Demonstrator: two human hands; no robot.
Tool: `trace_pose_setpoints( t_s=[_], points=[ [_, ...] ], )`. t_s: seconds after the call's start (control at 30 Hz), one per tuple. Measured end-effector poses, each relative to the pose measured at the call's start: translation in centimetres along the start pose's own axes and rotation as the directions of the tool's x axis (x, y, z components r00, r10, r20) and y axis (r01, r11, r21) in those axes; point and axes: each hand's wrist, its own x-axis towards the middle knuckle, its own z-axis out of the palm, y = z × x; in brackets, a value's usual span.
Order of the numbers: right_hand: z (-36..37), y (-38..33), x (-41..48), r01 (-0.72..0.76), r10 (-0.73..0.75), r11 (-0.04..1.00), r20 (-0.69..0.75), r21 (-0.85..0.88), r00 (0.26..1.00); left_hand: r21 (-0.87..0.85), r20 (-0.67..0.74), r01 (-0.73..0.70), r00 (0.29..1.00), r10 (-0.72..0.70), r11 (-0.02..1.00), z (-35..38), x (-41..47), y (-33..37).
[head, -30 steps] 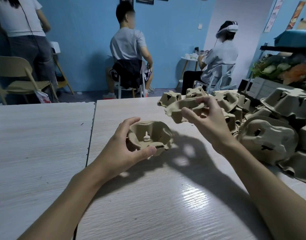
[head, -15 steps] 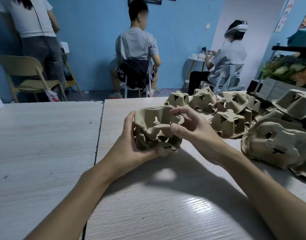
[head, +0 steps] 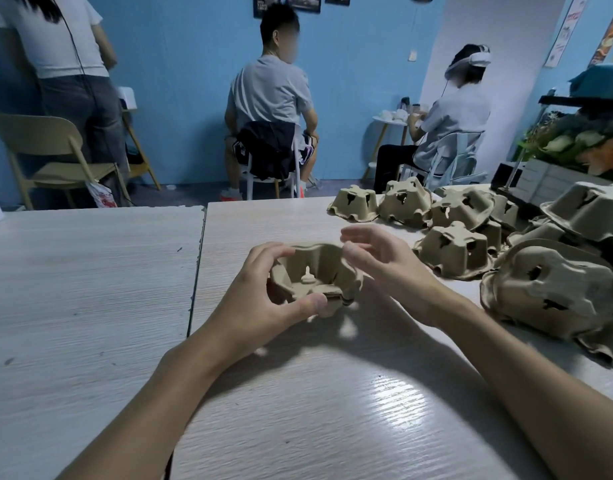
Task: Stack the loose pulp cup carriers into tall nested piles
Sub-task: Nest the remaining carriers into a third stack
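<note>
Carriers (head: 315, 275) nested cup-side up, at least two, sit gripped in the left hand (head: 260, 306) above the table (head: 298, 410), the right hand (head: 384, 265) empty and slack-fingered beside them, with six or more loose carriers (head: 454, 249) overturned at right.

Matt, rough moulded-pulp cup carriers (head: 315, 275); pale wood-grain table (head: 298, 410) with a smooth, glossy sheen.

Left hand (head: 253, 306) curled; right hand (head: 384, 268) loose
</note>
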Motion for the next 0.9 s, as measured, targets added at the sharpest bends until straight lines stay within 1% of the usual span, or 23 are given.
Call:
trace_pose_setpoints(
  t_s=[0.1, 0.2, 0.27, 0.33, 0.43, 0.5, 0.67, 0.73, 0.77, 0.8, 0.9],
  points=[
    [-0.5, 1.2, 3.2, -0.011, -0.010, 0.992, -0.165, -0.124, 0.986, -0.011, -0.042, 0.016, 0.999, -0.017, 1.000, 0.1, 0.2, -0.2],
    [-1.5, 2.6, 7.7, -0.019, -0.057, 0.951, -0.237, -0.309, 0.970, 0.003, -0.067, 0.023, 0.997, -0.023, 1.000, 0.4, 0.3, -0.4],
    [-2.1, 3.5, 10.9, -0.049, -0.087, 0.900, -0.288, -0.434, 0.954, -0.007, -0.082, 0.031, 0.996, -0.032, 0.999, 0.4, 0.4, -0.6],
    [-2.7, 4.3, 13.9, -0.095, -0.099, 0.854, -0.339, -0.512, 0.936, -0.006, -0.100, 0.039, 0.994, -0.039, 0.999, 0.3, 0.6, -0.7],
    [-3.3, 5.3, 17.3, -0.132, -0.097, 0.804, -0.346, -0.580, 0.933, 0.032, -0.109, 0.038, 0.993, -0.034, 0.999, 0.3, 0.8, -0.9],
    [-3.5, 6.2, 18.8, -0.171, -0.062, 0.755, -0.328, -0.633, 0.943, 0.046, -0.111, 0.042, 0.993, -0.037, 0.998, 0.3, 0.8, -1.2],
    [-3.7, 7.5, 20.3, -0.281, 0.079, 0.573, -0.290, -0.770, 0.954, 0.042, -0.119, 0.041, 0.992, -0.035, 0.998, 0.2, 0.9, -1.4],
    [-3.5, 7.2, 20.0, -0.304, 0.072, 0.503, -0.311, -0.809, 0.948, 0.046, -0.119, 0.040, 0.992, -0.035, 0.998, 0.2, 0.9, -1.4],
    [-3.3, 6.9, 19.7, -0.305, 0.067, 0.493, -0.314, -0.815, 0.947, 0.048, -0.119, 0.039, 0.992, -0.033, 0.998, 0.2, 0.9, -1.4],
    [-3.1, 6.7, 19.4, -0.297, 0.072, 0.505, -0.303, -0.811, 0.950, 0.049, -0.118, 0.038, 0.992, -0.032, 0.998, 0.2, 0.9, -1.4],
    [-2.6, 5.7, 17.9, -0.262, 0.099, 0.609, -0.256, -0.749, 0.962, 0.053, -0.123, 0.033, 0.992, -0.026, 0.998, 0.1, 0.9, -1.3]
  ],
)
